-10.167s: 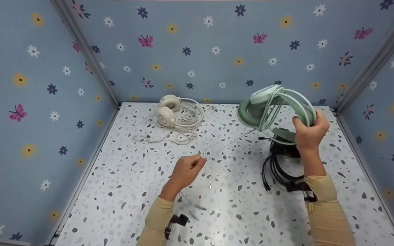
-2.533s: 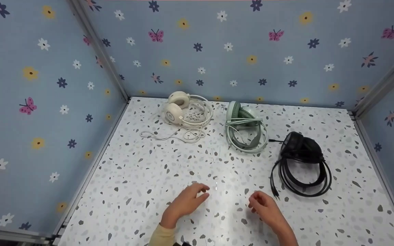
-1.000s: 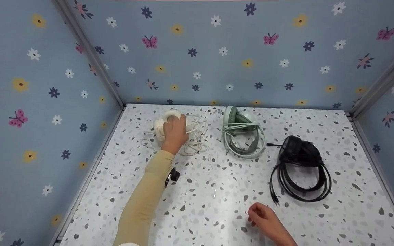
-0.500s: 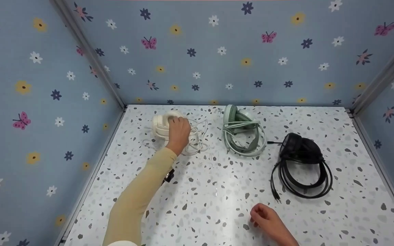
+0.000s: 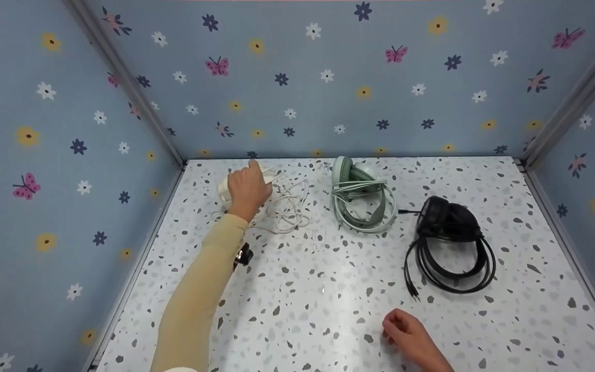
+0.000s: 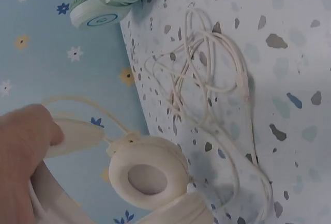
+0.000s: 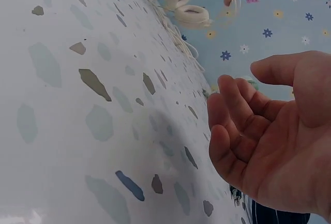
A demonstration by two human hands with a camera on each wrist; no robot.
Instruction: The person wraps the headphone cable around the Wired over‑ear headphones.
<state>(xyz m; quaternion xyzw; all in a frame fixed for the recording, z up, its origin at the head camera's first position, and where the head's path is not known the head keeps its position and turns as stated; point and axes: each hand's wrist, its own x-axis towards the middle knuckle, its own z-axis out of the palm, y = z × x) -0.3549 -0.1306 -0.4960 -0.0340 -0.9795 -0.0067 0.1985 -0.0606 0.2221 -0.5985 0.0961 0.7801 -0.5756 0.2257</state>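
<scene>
At the back left of the table, my left hand (image 5: 248, 191) grips the headband of the cream-white wired headphones (image 5: 223, 192). In the left wrist view the headband stands up in the fingers, and the round ear cushion (image 6: 147, 178) faces the camera. Their thin white cable (image 6: 243, 81) lies in loose, tangled loops on the table beside them. In the head view the hand hides much of the headphones. My right hand (image 5: 408, 336) hovers low at the front of the table, its fingers loosely curled, palm bare in the right wrist view.
Green headphones (image 5: 347, 173) with their cable wound around them lie at the back middle. Black headphones (image 5: 460, 222), cable coiled and plugs at the left, lie on the right. Flower-patterned walls (image 5: 297, 77) enclose the speckled table (image 5: 297, 294) at the back and sides.
Earlier the right hand held up the green headphones; they now lie on the table. My left hand has reached the white headphones, gripped them and raised their headband, and their cable has spread out.
</scene>
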